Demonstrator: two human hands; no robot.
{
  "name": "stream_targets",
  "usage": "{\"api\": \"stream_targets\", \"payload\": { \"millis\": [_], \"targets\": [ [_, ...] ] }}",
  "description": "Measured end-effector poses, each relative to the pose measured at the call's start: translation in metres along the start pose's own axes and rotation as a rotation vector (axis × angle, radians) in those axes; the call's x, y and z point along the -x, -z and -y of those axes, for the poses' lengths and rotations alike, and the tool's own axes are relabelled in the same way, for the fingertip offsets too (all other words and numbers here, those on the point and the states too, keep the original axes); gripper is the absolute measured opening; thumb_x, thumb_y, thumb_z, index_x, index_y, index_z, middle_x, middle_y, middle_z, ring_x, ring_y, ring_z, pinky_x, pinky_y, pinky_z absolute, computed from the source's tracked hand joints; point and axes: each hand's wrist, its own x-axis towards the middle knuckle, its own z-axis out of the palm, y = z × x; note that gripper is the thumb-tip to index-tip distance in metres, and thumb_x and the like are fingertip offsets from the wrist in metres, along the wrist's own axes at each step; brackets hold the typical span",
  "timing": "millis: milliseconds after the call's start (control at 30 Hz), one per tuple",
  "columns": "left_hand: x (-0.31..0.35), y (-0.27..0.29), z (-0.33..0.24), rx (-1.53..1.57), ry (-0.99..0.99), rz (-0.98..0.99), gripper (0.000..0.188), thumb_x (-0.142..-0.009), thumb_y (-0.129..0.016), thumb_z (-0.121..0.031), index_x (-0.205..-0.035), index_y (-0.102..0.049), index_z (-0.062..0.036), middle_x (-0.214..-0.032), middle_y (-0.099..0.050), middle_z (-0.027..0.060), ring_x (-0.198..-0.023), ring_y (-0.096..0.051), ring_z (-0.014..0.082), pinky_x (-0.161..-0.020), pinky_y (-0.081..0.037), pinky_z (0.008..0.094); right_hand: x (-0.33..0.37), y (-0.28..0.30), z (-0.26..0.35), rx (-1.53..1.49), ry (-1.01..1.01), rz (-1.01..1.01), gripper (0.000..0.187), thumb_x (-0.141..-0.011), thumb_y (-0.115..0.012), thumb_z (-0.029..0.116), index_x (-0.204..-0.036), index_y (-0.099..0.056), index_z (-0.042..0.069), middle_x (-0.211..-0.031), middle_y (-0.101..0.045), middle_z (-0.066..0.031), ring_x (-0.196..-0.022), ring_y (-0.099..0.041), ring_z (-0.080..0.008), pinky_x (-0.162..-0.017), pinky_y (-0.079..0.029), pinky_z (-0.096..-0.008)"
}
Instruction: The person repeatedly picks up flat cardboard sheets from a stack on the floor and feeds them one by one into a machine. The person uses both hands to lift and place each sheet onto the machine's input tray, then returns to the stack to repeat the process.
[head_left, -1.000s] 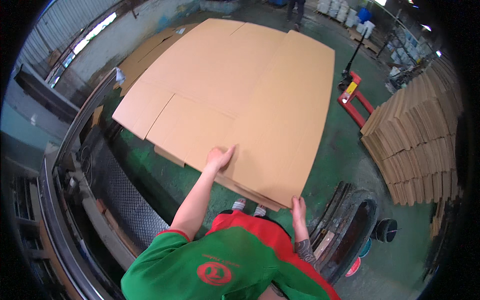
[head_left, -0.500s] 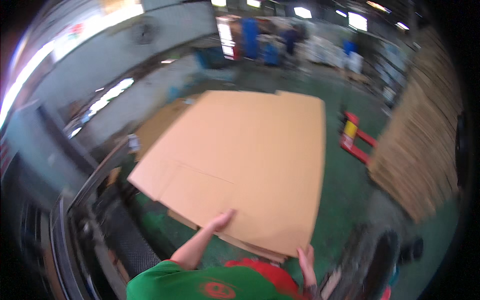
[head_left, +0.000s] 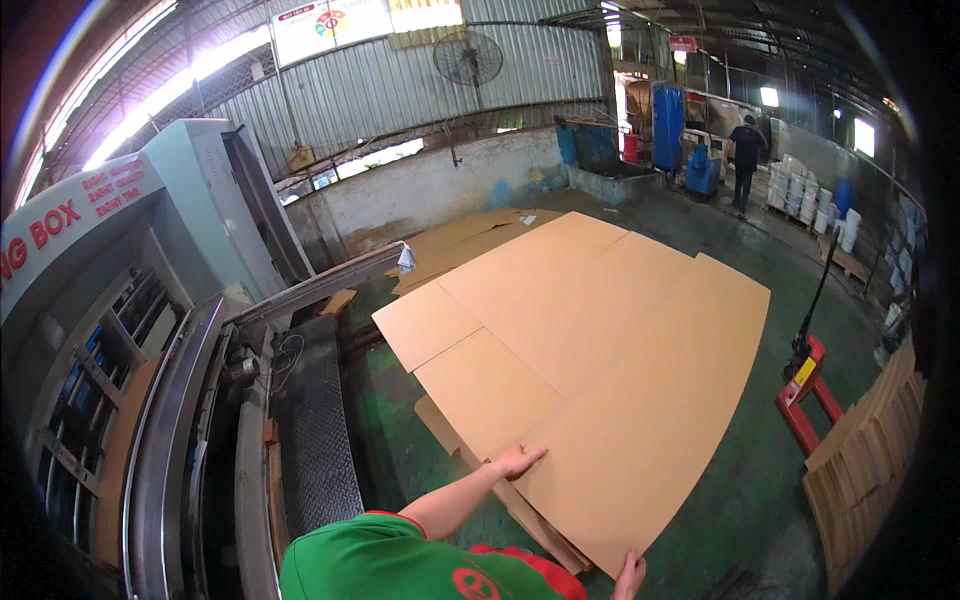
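Note:
A large flat tan cardboard sheet (head_left: 650, 390) stretches away from me on top of other sheets (head_left: 570, 300) like it. My left hand (head_left: 518, 462) is at its near left edge, thumb side over the top; some of its fingers are hidden. At the near right corner my right hand (head_left: 628, 575) pinches the sheet, with its fingers partly under the edge. Beneath, the uneven edges of more cardboard (head_left: 540, 525) stick out on my side.
At left stands a large pale machine (head_left: 210, 200) with a dark treaded plate (head_left: 315, 420) beside it. A red pallet jack (head_left: 805, 395) and stacked cardboard (head_left: 870, 450) are at right. Far back, a person (head_left: 745, 160) stands near white buckets (head_left: 800, 195). Loose cardboard (head_left: 440, 245) lies by the wall.
My view has swung left, bringing the machine further in. The top sheet now sits shifted to the right over the sheets below, whose seams show at left. Both hands remain at its near edge.

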Motion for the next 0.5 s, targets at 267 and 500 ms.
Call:
{"api": "stream_targets", "payload": {
  "millis": [267,500],
  "targets": [
    [0.021,0.003,-0.024,0.053,0.181,0.014,0.116,-0.084,-0.057,-0.086,-0.15,-0.048,0.0087,-0.145,-0.06,0.0298,-0.137,-0.057,0.0409,-0.114,-0.045,0.0443,-0.022,-0.006,-0.034,-0.076,0.203,0.056,0.06,-0.105,-0.062,0.042,-0.134,-0.057,-0.01,-0.129,-0.068,-0.0198,-0.118,-0.065,-0.0277,-0.102,-0.051,-0.0399],
    [0.036,0.005,-0.036,-0.055,0.111,-0.113,0.113,-0.085,-0.057,-0.085,-0.148,-0.051,0.0082,-0.138,-0.065,0.0279,-0.132,-0.062,0.0394,-0.112,-0.047,0.0441,-0.017,0.01,-0.02,0.039,0.109,0.109,0.06,-0.103,-0.066,0.046,-0.128,-0.058,-0.008,-0.125,-0.069,-0.0185,-0.113,-0.065,-0.0239,-0.098,-0.051,-0.0379]
  ]
}}
